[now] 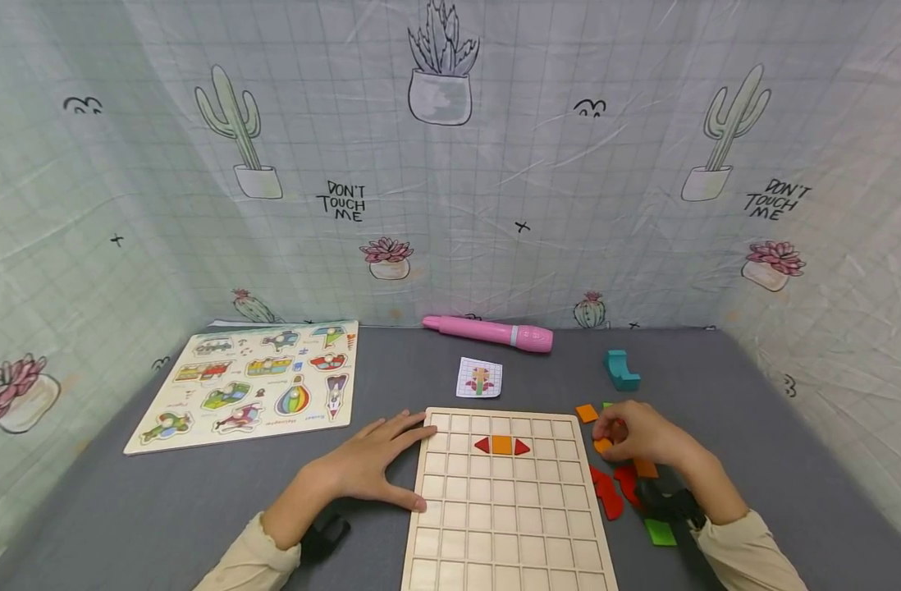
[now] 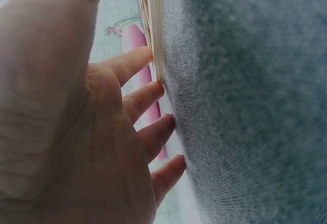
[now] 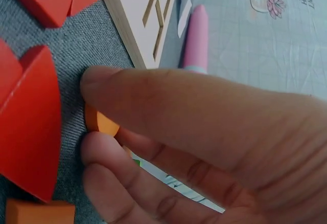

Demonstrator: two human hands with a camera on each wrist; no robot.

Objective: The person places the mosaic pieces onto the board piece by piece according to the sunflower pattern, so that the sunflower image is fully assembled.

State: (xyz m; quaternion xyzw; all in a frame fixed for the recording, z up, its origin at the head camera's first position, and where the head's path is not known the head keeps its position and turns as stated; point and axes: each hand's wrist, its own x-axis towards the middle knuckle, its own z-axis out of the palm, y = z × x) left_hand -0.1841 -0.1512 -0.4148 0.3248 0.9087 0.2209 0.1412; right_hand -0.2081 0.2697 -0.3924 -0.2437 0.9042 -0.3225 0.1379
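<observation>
A wooden grid board [image 1: 505, 525] lies in front of me with two red triangles beside an orange square [image 1: 501, 445] in its second row. My left hand [image 1: 417, 460] rests flat on the grey table, its straight fingers [image 2: 148, 93] touching the board's left edge [image 2: 157, 29]. Just right of the board, my right hand [image 1: 604, 433] pinches a small orange piece [image 1: 602, 446]. In the right wrist view the thumb and fingers [image 3: 102, 152] close on that orange piece [image 3: 100, 123] next to red pieces [image 3: 30, 127].
Red pieces [image 1: 609, 492], a green piece [image 1: 660, 532] and an orange square [image 1: 587, 413] lie right of the board. Further back are a teal block [image 1: 620, 371], a pattern card [image 1: 479, 377] and a pink pen [image 1: 491, 332]. A vehicle puzzle board [image 1: 254, 382] lies left. Cloth walls enclose the table.
</observation>
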